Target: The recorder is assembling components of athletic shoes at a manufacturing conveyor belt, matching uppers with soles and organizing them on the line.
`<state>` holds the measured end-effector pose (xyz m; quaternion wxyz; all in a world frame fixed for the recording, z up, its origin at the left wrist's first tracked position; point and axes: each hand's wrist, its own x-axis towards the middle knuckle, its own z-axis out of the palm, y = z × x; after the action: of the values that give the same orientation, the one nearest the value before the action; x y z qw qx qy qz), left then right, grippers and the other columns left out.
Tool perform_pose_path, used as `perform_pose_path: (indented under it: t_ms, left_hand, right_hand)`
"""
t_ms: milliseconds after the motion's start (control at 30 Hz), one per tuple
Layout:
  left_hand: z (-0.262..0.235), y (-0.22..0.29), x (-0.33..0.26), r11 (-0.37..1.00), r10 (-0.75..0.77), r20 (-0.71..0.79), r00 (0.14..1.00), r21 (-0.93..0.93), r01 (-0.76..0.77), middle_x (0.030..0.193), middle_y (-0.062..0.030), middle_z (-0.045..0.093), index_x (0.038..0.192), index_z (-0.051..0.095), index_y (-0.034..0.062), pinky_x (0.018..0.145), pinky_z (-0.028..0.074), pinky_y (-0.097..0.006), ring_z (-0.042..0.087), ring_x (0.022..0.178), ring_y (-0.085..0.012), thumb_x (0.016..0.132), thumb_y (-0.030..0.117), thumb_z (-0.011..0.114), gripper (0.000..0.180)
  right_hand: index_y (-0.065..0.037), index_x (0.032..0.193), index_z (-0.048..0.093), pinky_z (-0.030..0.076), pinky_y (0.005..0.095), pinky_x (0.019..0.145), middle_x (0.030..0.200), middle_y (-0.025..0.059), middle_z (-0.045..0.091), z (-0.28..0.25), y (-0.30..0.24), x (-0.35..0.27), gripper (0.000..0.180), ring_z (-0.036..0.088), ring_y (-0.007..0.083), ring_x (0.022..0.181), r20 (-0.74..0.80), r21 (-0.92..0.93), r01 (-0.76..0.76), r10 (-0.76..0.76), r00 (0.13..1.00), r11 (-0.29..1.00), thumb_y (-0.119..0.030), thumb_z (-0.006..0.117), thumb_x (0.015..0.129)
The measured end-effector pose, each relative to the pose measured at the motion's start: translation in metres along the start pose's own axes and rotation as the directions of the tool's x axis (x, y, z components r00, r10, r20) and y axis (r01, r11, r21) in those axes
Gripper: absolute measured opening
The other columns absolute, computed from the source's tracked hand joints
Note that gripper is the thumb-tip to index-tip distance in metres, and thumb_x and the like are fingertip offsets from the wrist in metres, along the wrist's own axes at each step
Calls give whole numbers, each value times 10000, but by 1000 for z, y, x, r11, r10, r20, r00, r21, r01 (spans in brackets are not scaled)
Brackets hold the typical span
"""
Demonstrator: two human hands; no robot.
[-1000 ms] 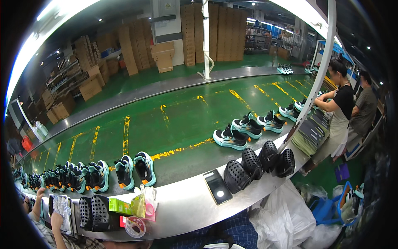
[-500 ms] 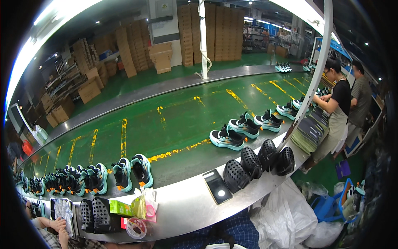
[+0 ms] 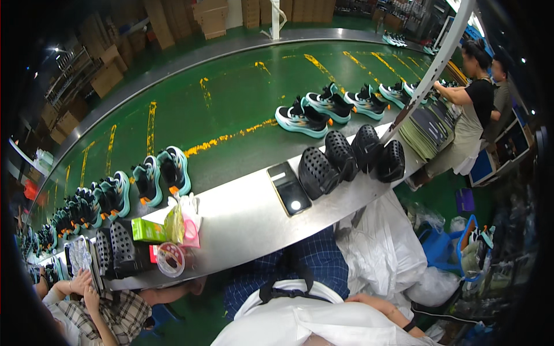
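At the lower right, my right hand (image 3: pixel 369 301) lies low against my white top, with a dark band (image 3: pixel 408 326) at the wrist. The fingers are mostly hidden, and no held thing shows. My left hand is out of view. On the metal bench in front of me lies a dark phone (image 3: pixel 286 183) with a bright reflection on its screen. Beside it stand several black perforated clogs (image 3: pixel 318 172). Further left on the bench are a green box (image 3: pixel 148 230), a pink and yellow packet (image 3: pixel 189 230) and a round clear tub (image 3: pixel 171 259).
Black and teal sneakers (image 3: pixel 302 118) stand along the green conveyor belt (image 3: pixel 231 98). At the lower left, a seated co-worker's hands (image 3: pixel 86 282) meet beside grey trays. Another person (image 3: pixel 476 98) works at right by stacked sheets (image 3: pixel 424 135). White plastic sheeting (image 3: pixel 381 236) and a blue chair (image 3: pixel 438 254) stand right.
My view has tilted downward, so the bench and shoes sit higher in the picture. My white top and right arm have come into sight. The phone and clogs have not shifted on the bench.
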<state>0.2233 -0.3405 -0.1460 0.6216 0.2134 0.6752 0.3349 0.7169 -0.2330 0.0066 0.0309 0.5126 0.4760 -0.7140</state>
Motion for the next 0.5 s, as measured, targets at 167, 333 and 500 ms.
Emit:
perform_pose_path:
  t_ms: [167,333,500]
  left_hand:
    - [7,-35,-31,997,-75,-50,996,-38,73,754,-21,553,835,542,86,587,487,-319,550,615,-141,951,263,513,214]
    - [10,-56,-52,993,-112,-101,989,-51,108,727,-13,558,807,557,80,580,487,-308,546,603,-131,960,256,505,238]
    - [41,-8,-52,827,-308,-201,930,-540,157,643,39,482,757,552,109,517,396,-255,462,556,-97,959,323,503,299]
  right_hand:
    - [-1,994,688,438,198,619,800,-37,621,19,1,35,309,529,21,712,-17,194,-131,137,990,972,-291,603,930]
    - [-1,962,678,437,203,626,795,-35,620,35,47,58,283,537,28,727,-216,550,68,64,974,832,-263,571,949]
    - [5,941,675,428,207,647,778,-31,611,29,44,66,303,520,44,719,-409,688,197,149,900,699,-271,551,955]
